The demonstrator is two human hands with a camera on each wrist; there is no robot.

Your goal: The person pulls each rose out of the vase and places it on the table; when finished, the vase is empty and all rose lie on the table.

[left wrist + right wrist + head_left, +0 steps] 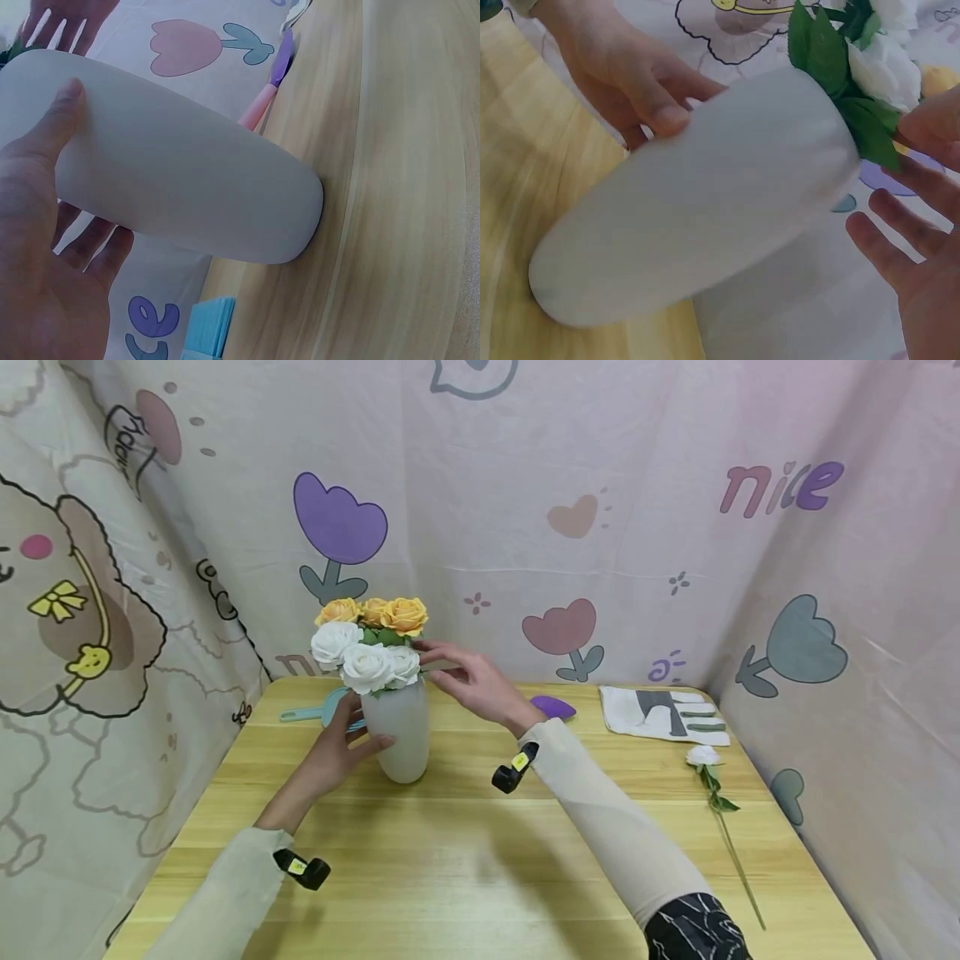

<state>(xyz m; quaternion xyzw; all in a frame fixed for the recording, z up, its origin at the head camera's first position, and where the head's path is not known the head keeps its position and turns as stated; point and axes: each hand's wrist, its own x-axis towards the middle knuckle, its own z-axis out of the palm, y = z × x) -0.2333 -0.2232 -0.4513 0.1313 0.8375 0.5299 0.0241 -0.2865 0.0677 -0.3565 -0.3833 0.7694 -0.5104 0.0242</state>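
A tall white vase (405,735) stands upright on the wooden table, filled with white roses (367,668) and yellow roses (406,616) with green leaves (829,56). My left hand (330,756) grips the vase from its left side. In the left wrist view, the thumb of that left hand (37,247) lies along the vase wall and the other fingers reach behind it. At the right of the blooms is my right hand (480,685), fingers mostly extended. The right wrist view shows its thumb and forefinger against the lower petals and leaves, the other fingers of that right hand (930,277) spread apart.
A single white rose (702,756) on a long stem lies at the table's right. Behind it is a folded white-and-grey cloth item (663,714). A purple-bladed tool (553,706) with a pink handle lies behind my right arm, and a light blue handled tool (300,714) behind the vase.
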